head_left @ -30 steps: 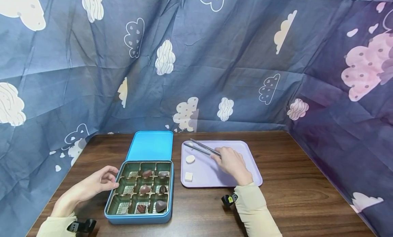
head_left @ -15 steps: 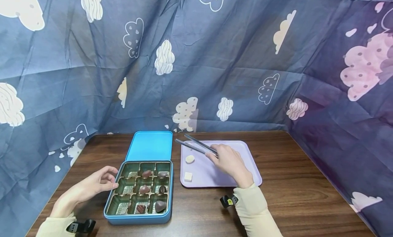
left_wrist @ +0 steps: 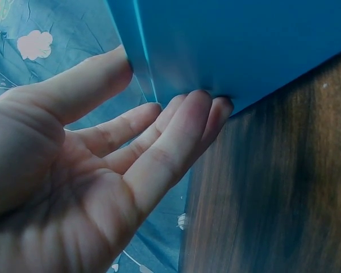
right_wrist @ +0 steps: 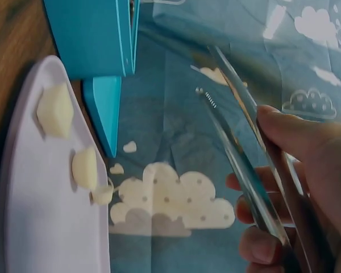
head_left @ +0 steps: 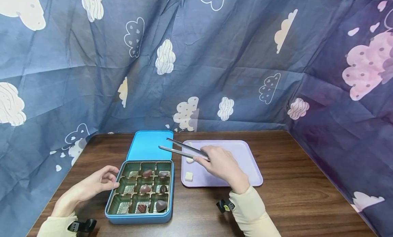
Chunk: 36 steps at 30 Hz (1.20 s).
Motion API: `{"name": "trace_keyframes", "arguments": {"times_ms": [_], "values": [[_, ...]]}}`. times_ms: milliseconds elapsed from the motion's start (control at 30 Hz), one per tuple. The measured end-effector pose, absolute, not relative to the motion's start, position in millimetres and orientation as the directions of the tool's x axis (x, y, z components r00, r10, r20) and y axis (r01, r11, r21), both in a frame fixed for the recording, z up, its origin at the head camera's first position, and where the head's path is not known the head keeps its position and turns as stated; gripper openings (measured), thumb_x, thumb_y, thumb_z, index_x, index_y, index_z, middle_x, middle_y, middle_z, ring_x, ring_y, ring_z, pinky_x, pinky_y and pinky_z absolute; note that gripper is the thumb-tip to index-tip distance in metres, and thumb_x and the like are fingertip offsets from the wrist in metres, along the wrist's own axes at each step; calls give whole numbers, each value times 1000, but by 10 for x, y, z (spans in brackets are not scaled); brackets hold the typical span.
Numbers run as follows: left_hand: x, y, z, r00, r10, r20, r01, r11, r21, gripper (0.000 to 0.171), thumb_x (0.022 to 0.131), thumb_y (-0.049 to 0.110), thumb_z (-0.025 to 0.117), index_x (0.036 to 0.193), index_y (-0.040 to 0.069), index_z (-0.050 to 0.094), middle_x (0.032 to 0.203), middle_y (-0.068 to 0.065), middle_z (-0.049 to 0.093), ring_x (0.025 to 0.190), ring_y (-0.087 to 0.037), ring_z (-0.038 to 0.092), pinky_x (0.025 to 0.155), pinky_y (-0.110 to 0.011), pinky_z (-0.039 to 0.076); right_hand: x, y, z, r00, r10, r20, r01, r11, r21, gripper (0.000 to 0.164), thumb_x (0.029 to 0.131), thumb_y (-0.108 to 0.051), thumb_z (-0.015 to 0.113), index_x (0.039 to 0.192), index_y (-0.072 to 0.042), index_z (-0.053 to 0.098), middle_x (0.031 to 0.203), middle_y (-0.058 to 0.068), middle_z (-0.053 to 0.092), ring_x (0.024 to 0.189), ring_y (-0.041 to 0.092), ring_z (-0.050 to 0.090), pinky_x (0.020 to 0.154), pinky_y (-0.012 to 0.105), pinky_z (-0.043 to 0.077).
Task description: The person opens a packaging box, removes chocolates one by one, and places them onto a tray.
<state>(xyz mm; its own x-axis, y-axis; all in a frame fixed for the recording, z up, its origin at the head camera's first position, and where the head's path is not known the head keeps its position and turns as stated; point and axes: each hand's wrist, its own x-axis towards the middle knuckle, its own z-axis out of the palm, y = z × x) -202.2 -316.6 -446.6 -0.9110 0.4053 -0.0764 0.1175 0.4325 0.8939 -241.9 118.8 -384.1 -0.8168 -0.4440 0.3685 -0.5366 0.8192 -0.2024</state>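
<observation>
My right hand [head_left: 224, 167] grips metal tongs [head_left: 176, 151]. Their two tips stand apart, nothing between them, over the lid area left of the lilac tray [head_left: 215, 184]. On that tray lie a square white chocolate [head_left: 188, 176], a rounder one [right_wrist: 84, 169] and a third small pale piece [right_wrist: 102, 195], the last two partly covered by the tongs in the head view. My left hand [head_left: 92, 185] touches the left wall of a blue tin [head_left: 138, 219] with extended fingers, thumb at the rim. Brown chocolates [head_left: 145, 189] sit in the tin's middle and right columns.
The tin's bright blue lid [head_left: 150, 144] lies flat behind it. A dark wooden table [head_left: 307, 189] carries everything, and a cloud-print cloth [head_left: 245, 59] hangs along the back and sides.
My right hand has drawn left with the tongs, whose tips passed from above the tray's back left corner to above the lid. The left hand and tin have stayed put.
</observation>
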Motion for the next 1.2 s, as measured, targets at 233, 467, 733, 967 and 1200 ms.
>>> {"name": "trace_keyframes", "arguments": {"times_ms": [233, 467, 733, 967, 1200], "values": [[-2022, -3161, -4469, -910, 409, -69, 121, 421, 899, 47, 93, 11, 66, 126, -9, 40, 95, -11, 52, 85, -15, 59, 77, -27, 49, -2374, 1005, -3815, -735, -563, 376, -621, 783, -42, 34, 94, -52, 59, 84, -20, 57, 63, -11, 44, 55, 9, 45, 47, 30, 37], [-2026, -3178, -4471, -914, 398, -78, 114, 436, 892, 48, 92, 12, 67, 126, -9, 40, 95, -12, 52, 86, -16, 58, 77, -28, 49, -2417, 830, -3791, -627, -697, 347, -665, 711, 228, 37, 96, -53, 54, 85, -18, 57, 69, -5, 52, 50, 14, 50, 41, 34, 39], [-2035, -3168, -4469, -916, 392, -91, 109, 459, 882, 48, 92, 14, 68, 126, -7, 41, 96, -11, 52, 87, -16, 58, 77, -27, 48, -2387, 678, -3711, -561, -790, 246, -677, 609, 412, 35, 95, -52, 57, 84, -18, 59, 70, -6, 54, 51, 12, 47, 39, 30, 36], [-2047, -3159, -4472, -912, 404, -73, 116, 425, 897, 47, 93, 11, 67, 126, -8, 40, 94, -11, 51, 85, -16, 58, 77, -27, 49, -2302, 637, -3662, -475, -842, 255, -678, 535, 504, 38, 94, -56, 55, 84, -19, 60, 71, -6, 58, 50, 13, 51, 41, 32, 39], [-2038, -3167, -4478, -913, 403, -61, 121, 412, 903, 47, 92, 10, 67, 126, -9, 41, 94, -11, 52, 85, -15, 58, 77, -27, 49, -2143, 589, -3620, -449, -878, 167, -734, 469, 492, 37, 95, -56, 53, 94, -20, 64, 79, -6, 63, 61, 14, 60, 47, 32, 45]]}}
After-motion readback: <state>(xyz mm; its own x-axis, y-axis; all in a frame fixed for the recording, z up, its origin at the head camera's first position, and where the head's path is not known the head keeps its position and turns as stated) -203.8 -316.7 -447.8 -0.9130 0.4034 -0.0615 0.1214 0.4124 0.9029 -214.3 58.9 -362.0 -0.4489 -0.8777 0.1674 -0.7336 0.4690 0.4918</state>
